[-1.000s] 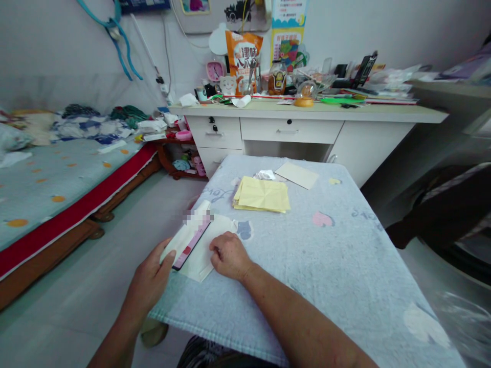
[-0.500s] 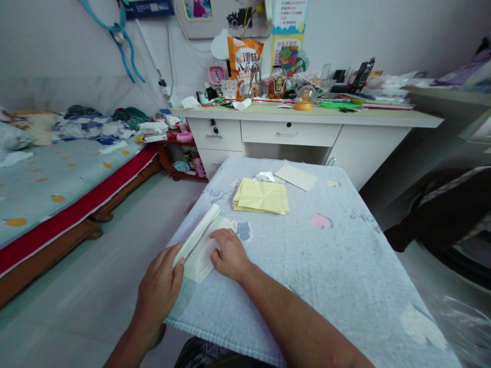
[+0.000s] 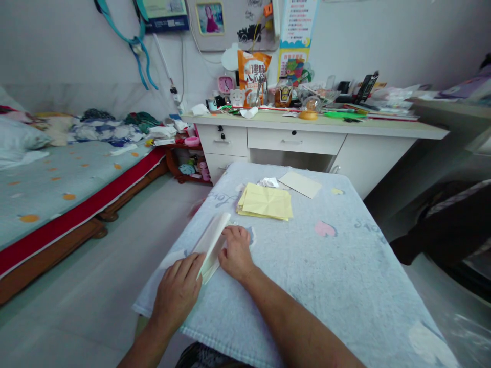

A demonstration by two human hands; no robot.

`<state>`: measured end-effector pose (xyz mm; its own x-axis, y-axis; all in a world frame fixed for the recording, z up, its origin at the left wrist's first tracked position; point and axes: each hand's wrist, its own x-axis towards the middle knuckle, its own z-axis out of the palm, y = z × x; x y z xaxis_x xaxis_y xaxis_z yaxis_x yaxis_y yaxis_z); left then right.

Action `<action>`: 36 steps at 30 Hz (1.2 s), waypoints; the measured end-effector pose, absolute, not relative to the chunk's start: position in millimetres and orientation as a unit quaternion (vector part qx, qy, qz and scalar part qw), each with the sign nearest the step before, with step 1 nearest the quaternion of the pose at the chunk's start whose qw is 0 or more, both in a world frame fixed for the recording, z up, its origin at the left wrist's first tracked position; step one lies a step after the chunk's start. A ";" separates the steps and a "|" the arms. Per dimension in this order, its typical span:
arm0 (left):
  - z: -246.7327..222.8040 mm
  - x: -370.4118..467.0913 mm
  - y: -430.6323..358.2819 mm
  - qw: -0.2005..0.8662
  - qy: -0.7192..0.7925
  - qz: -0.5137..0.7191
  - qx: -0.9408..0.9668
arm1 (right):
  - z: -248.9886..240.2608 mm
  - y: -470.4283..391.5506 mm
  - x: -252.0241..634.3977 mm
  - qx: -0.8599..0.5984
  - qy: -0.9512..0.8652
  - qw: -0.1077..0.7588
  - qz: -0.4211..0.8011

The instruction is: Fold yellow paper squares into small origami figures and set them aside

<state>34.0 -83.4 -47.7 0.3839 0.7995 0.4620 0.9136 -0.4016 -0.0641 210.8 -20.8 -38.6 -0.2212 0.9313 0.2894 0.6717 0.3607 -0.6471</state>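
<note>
Near left edge of table (image 3: 326, 266), grip folded white paper (image 3: 213, 238) with left hand (image 3: 179, 286); brace right side with curled right hand (image 3: 236, 253), pinch indiscernible; align edges before creasing.

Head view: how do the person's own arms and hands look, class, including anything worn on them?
The left forearm and right forearm are bare, with no sleeves in view. The left hand and right hand are ungloved, with no watch or bracelet showing.
</note>
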 end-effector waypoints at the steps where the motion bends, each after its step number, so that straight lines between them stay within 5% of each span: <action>1: -49.1 34.0 -82.8 0.158 -0.520 -0.171 -0.822 | -38.5 -20.4 211.1 -0.535 -0.758 0.322 0.191; 26: -18.1 -8.1 -52.0 -0.133 -0.498 -0.046 -0.855 | -37.6 -16.6 216.7 -0.528 -0.801 0.235 0.157; 31: 11.1 22.3 -56.5 -0.140 -0.523 0.019 -0.841 | -2.1 -15.6 236.1 -0.526 -0.810 0.191 0.174; 36: 35.2 84.0 -53.8 -0.182 -0.451 -0.056 -0.872 | 54.4 -14.3 278.2 -0.522 -0.820 0.196 0.130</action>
